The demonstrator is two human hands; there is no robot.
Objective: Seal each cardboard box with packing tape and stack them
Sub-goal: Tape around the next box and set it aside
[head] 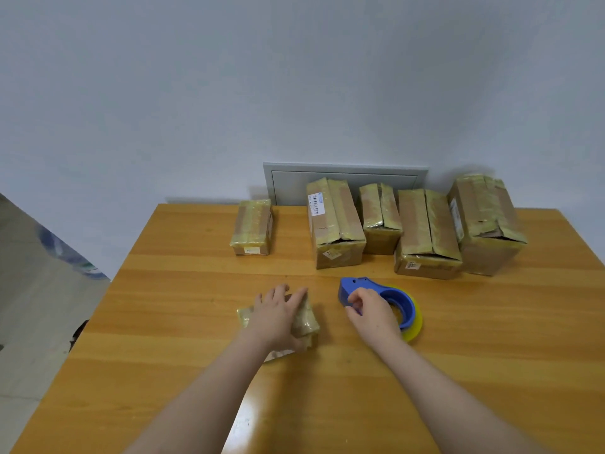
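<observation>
The left hand (pixel 278 314) lay flat, fingers spread, on 1 small box (pixel 307 322). Just beside it, the right hand (pixel 370 311) curled round 1 tape dispenser (pixel 358 285). Beyond both hands, 5 far boxes (pixel 337 221) stood unstacked on the tabletop (pixel 163 290). Risk: the light box could slide under the tape's pull, skewing the seam.
</observation>
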